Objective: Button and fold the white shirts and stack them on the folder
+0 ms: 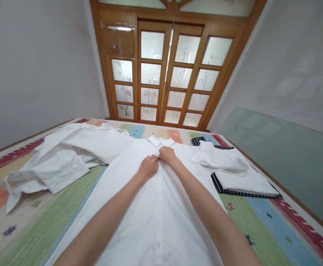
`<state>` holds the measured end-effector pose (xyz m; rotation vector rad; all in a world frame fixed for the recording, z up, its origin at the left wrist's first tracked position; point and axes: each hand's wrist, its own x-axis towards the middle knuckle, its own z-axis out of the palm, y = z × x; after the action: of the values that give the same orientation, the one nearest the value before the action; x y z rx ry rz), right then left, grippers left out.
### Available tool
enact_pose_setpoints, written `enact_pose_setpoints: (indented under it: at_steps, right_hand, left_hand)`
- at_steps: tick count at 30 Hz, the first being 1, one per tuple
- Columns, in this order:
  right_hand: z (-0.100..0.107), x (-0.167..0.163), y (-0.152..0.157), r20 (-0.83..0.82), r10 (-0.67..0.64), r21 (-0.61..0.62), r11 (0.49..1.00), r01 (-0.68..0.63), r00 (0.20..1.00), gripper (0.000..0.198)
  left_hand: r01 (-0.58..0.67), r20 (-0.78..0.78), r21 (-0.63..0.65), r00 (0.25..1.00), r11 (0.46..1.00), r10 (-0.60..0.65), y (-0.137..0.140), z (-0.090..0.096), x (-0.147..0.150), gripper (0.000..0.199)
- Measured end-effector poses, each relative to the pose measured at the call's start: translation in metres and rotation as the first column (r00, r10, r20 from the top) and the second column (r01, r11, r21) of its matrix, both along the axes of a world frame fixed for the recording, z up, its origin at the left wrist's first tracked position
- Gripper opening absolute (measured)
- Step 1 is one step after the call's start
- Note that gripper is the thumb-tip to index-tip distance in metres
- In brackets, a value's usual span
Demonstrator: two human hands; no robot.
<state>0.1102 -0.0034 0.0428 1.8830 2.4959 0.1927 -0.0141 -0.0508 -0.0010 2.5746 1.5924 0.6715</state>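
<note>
Forearms (pixel 103 225) over creased wht cloth shirt (pixel 146 214), L hand (pixel 149 166) & R hand (pixel 167 154) pinching placket (pixel 158 221).

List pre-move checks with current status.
1. Left hand on the front of the white shirt: ok.
2. Right hand on the front, just below the collar: ok.
3. Collar mostly uncovered: ok.
4. Anything fastened at the fingertips: cannot tell, the hands hide it.
5. Dark striped cloth at right clear of white fabric: not ok, white fabric lies over it.
</note>
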Motion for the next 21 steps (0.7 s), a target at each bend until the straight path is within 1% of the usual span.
enact_pose_setpoints:
  at_steps: [3, 4, 9, 15, 21]
  right_hand:
    - [0.000, -0.006, 0.001, 0.009, 0.022, 0.005, 1.000, -0.022, 1.000, 0.026]
    - [-0.001, -0.007, 0.001, 0.013, 0.024, 0.006, 1.000, -0.024, 1.000, 0.025]
    - [-0.003, -0.009, -0.002, 0.038, 0.013, 0.017, 1.000, -0.014, 0.999, 0.028]
    - [0.000, -0.020, -0.001, 0.067, 0.038, 0.012, 0.999, -0.039, 0.997, 0.026]
    - [0.006, -0.017, 0.003, 0.115, 0.108, -0.015, 0.994, -0.107, 0.987, 0.025]
  left_hand:
    - [0.072, -0.021, 0.025, 0.997, 0.997, -0.072, -0.008, 0.000, -0.003, 0.024]
    - [0.069, -0.022, 0.028, 0.997, 0.997, -0.068, -0.010, 0.001, -0.004, 0.023]
    - [-0.035, -0.004, 0.028, 0.999, 0.999, 0.035, -0.015, 0.003, -0.003, 0.020]
    - [-0.043, 0.043, 0.017, 0.998, 0.999, 0.042, -0.014, 0.002, -0.005, 0.023]
    - [0.119, 0.109, 0.011, 0.987, 0.993, -0.119, -0.011, 0.000, -0.007, 0.022]
